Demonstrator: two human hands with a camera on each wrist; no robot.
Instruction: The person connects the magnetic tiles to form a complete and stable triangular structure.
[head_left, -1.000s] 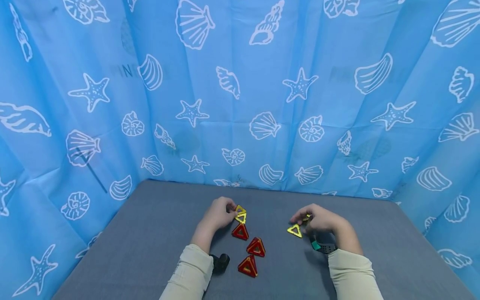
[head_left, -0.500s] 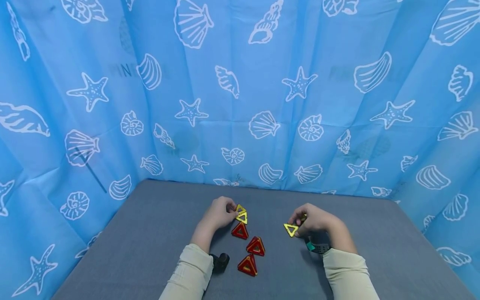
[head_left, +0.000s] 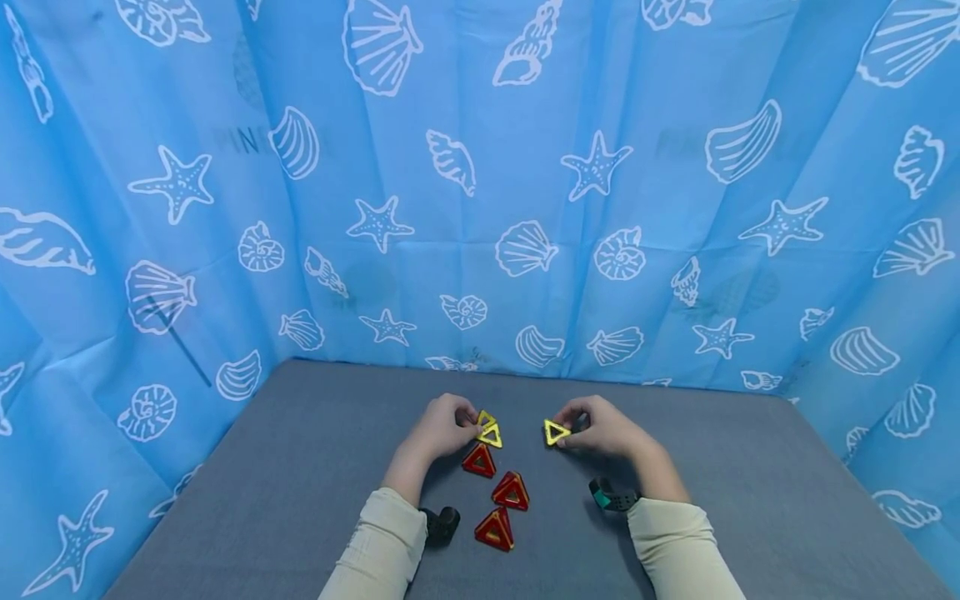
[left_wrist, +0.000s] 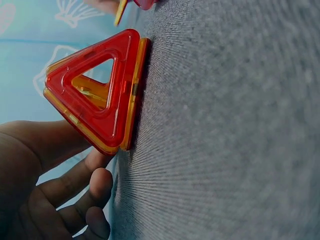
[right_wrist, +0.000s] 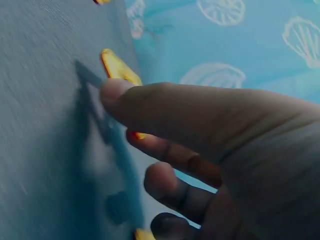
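In the head view my left hand (head_left: 442,427) holds the edge of two joined yellow triangular magnetic tiles (head_left: 491,435) on the table. Across from it, my right hand (head_left: 603,429) pinches a yellow triangular magnetic tile (head_left: 555,432) between thumb and fingers. The right wrist view shows that tile (right_wrist: 119,66) beyond the thumb, partly covered by it. Just nearer than the left hand's tiles stands a red pyramid of tiles (head_left: 478,461). Close up in the left wrist view, a pyramid with red and orange-yellow sides (left_wrist: 120,90) covers part of the left hand's fingertips.
Two more red tile pyramids, one (head_left: 512,491) behind the other (head_left: 495,529), stand between the forearms on the grey tabletop (head_left: 337,483). A blue curtain (head_left: 465,208) with white shell prints hangs behind the table. Each wrist wears a dark band (head_left: 615,496).
My right hand has moved left, bringing its yellow tile closer to the left hand's tiles. The left hand's yellow tiles have shifted slightly right. The red pyramids stay put.
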